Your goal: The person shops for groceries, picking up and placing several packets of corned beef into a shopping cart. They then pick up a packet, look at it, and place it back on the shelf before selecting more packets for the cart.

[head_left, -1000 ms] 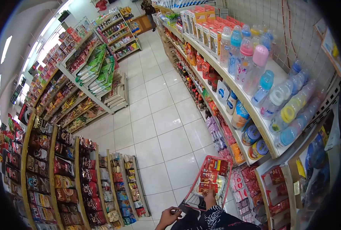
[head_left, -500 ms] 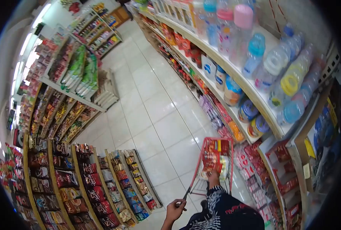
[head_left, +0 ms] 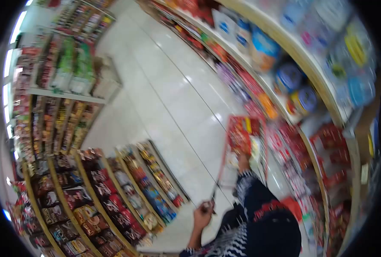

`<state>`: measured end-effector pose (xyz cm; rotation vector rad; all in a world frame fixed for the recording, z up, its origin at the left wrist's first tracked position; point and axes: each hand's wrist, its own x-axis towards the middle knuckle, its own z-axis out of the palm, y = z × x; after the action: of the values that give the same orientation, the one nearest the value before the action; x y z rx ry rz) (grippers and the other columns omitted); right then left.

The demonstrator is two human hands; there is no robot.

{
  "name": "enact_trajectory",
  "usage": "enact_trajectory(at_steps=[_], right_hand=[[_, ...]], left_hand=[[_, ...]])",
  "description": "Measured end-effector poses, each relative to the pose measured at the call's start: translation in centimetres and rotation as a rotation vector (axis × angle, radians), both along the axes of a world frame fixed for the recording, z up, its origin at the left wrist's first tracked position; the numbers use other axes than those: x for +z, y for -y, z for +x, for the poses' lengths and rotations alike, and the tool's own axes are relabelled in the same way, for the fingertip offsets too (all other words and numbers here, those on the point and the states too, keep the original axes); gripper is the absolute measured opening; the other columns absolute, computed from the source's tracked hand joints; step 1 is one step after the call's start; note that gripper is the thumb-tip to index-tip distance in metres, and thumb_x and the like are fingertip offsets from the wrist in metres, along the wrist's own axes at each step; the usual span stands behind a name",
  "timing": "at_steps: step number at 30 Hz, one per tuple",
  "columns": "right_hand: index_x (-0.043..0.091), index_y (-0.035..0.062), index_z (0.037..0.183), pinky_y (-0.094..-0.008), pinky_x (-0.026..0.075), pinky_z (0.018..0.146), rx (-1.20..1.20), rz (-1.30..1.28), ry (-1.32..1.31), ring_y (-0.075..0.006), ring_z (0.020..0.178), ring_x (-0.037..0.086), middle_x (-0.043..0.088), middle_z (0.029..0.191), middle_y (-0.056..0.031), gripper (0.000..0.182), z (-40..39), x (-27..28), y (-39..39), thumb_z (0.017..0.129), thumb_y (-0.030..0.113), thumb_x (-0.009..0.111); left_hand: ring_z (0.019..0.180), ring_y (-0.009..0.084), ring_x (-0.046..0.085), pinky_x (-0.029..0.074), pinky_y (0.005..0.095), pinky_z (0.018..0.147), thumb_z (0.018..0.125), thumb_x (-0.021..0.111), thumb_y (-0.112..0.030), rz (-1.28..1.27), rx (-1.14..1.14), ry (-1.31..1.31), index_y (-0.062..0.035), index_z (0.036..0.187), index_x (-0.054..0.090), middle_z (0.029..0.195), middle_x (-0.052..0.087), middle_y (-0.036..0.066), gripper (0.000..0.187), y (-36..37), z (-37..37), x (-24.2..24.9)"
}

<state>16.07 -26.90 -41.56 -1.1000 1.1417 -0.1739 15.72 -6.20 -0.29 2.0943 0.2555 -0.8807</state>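
Note:
A red-rimmed shopping basket (head_left: 265, 150) is in front of me near the shelf on the right, with several packets in it. My left hand (head_left: 203, 215) is closed around the dark handle (head_left: 215, 193) at the basket's near left side. Inside the basket, my right hand (head_left: 242, 161) grips the near edge of a red packet (head_left: 238, 138); blur hides its exact fingers. A pale yellow-white packet (head_left: 255, 152) lies just right of that hand.
Shelves of coffee sachets (head_left: 77, 197) curve along the left. Green packs (head_left: 72, 64) stand farther off. On the right, a shelf (head_left: 299, 51) holds baby bottles (head_left: 361, 90) above tins (head_left: 290, 77). White floor tiles (head_left: 173, 107) run between the shelves.
The view has shifted, so the basket and both hands appear higher. My right hand stays at the red packet, which shows more fully. My left hand keeps its hold on the handle.

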Motion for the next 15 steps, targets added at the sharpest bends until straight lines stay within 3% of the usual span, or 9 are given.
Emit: enact_trajectory(at_steps=[1, 2, 3, 4, 9, 10, 11, 13, 15], right_hand=[[0.054, 0.0111, 0.138, -0.0362, 0.054, 0.087, -0.24, 0.519, 0.234, -0.023, 0.091, 0.068, 0.071, 0.104, -0.0068, 0.04, 2.0, 0.6, 0.8, 0.099, 0.016, 0.054], [0.057, 0.0121, 0.138, -0.0389, 0.055, 0.082, 0.099, 0.265, 0.136, -0.0258, 0.084, 0.068, 0.072, 0.093, -0.0056, 0.039, 3.4, 2.9, 1.9, 0.099, 0.017, 0.051], [0.064, 0.0101, 0.127, -0.0424, 0.056, 0.076, 0.09, -0.127, 0.205, -0.026, 0.083, 0.07, 0.071, 0.087, -0.006, 0.032, 4.4, 3.1, 2.0, 0.096, 0.016, 0.057], [0.064, 0.0101, 0.127, -0.0424, 0.056, 0.076, 0.092, -0.145, 0.262, -0.026, 0.083, 0.07, 0.071, 0.087, -0.006, 0.032, 6.7, 2.2, 2.5, 0.096, 0.016, 0.057], [0.06, -0.0033, 0.106, -0.036, 0.052, 0.063, -0.288, 0.246, -0.62, -0.0244, 0.072, 0.064, 0.064, 0.085, -0.0126, 0.037, 6.6, -1.0, 4.4, 0.091, 0.029, 0.068], [0.05, -0.0048, 0.12, -0.0396, 0.054, 0.07, -0.278, 0.129, -0.531, -0.0256, 0.079, 0.067, 0.066, 0.089, -0.0157, 0.046, 6.1, -0.3, 4.0, 0.087, 0.021, 0.07], [0.042, -0.0046, 0.131, -0.0421, 0.054, 0.076, -0.297, 0.181, -0.686, -0.0289, 0.085, 0.068, 0.067, 0.095, -0.0174, 0.058, 8.4, 3.8, 5.0, 0.087, 0.02, 0.07], [0.024, -0.0027, 0.149, -0.0497, 0.056, 0.095, -0.04, -0.002, -0.56, -0.045, 0.116, 0.062, 0.056, 0.131, -0.0328, 0.075, 7.7, 7.9, 5.3, 0.092, 0.022, 0.066], [0.028, -0.0015, 0.148, -0.0496, 0.055, 0.095, 0.055, -0.124, -0.565, -0.0444, 0.116, 0.062, 0.059, 0.128, -0.0312, 0.072, 6.9, 11.3, 5.5, 0.091, 0.019, 0.067]], left_hand=[[0.063, 0.008, 0.062, 0.05, 0.0258, 0.058, 0.095, 0.073, -0.023, 0.065, 0.006, -0.099, 0.0009, 0.108, 0.068, 0.071, 0.071, 0.008, 0.028, -0.7, -0.3, -0.8], [0.064, 0.0083, 0.063, 0.052, 0.0273, 0.06, 0.095, 0.072, -0.025, -0.148, 0.072, 0.041, 0.0004, 0.108, 0.069, 0.075, 0.072, 0.009, 0.028, -1.3, -1.2, -2.3], [0.065, 0.0112, 0.066, 0.055, 0.0284, 0.061, 0.096, 0.069, -0.025, -0.186, 0.116, 0.05, -0.0001, 0.108, 0.069, 0.079, 0.073, 0.009, 0.028, 0.1, -0.6, -1.2], [0.063, 0.0128, 0.065, 0.054, 0.03, 0.06, 0.096, 0.069, -0.023, -0.201, 0.13, 0.038, 0.0012, 0.108, 0.068, 0.076, 0.071, 0.01, 0.028, 0.7, -0.5, -0.2], [0.061, 0.0148, 0.064, 0.053, 0.0314, 0.057, 0.097, 0.068, -0.02, -0.267, 0.165, 0.007, 0.003, 0.111, 0.066, 0.073, 0.067, 0.009, 0.027, 0.6, -0.8, 0.4], [0.061, 0.0145, 0.063, 0.052, 0.0307, 0.057, 0.097, 0.068, -0.02, -0.272, 0.145, 0.002, 0.0028, 0.111, 0.066, 0.073, 0.067, 0.009, 0.027, 0.3, -0.9, 0.0], [0.061, 0.0143, 0.063, 0.051, 0.03, 0.057, 0.097, 0.067, -0.02, -0.279, 0.123, 0.002, 0.0025, 0.112, 0.065, 0.074, 0.066, 0.009, 0.027, 0.3, -0.6, -0.2], [0.062, 0.0143, 0.063, 0.051, 0.0298, 0.057, 0.097, 0.067, -0.021, -0.305, 0.093, 0.027, 0.002, 0.112, 0.066, 0.075, 0.067, 0.009, 0.027, 0.3, -0.1, 0.0], [0.063, 0.0142, 0.063, 0.051, 0.0294, 0.057, 0.097, 0.066, -0.021, -0.329, 0.035, 0.034, 0.0008, 0.114, 0.066, 0.077, 0.068, 0.009, 0.027, 0.3, -0.3, 0.1]])
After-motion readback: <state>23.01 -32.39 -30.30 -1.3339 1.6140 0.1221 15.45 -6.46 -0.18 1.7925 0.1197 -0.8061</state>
